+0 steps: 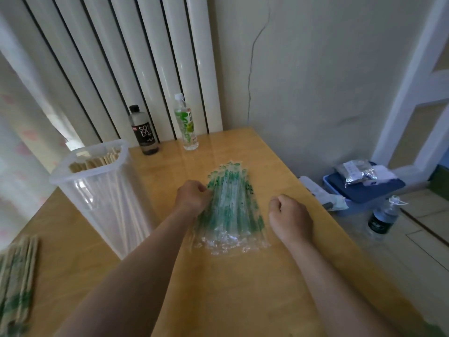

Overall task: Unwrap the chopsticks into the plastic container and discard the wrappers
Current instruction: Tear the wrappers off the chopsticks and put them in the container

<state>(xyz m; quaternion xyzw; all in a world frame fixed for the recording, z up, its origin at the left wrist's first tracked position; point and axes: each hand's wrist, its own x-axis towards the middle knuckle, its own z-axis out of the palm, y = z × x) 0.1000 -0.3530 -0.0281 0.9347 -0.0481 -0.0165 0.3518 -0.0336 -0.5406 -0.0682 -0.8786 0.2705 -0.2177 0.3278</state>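
The left hand [192,197] pinches the edge of the empty wrappers [230,210] heaped just right of its grip, probably bunching them to discard, while the right hand [289,215] beyond rests fisted, its grip empty.

The wrappers [230,210] lie on the table [243,288]; container [102,190] left, bottles [143,132] behind, seemingly wrapped chopsticks [17,276] far left.

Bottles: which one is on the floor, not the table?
The dark-labelled bottle beside the blue bin; the other two stand on the table.
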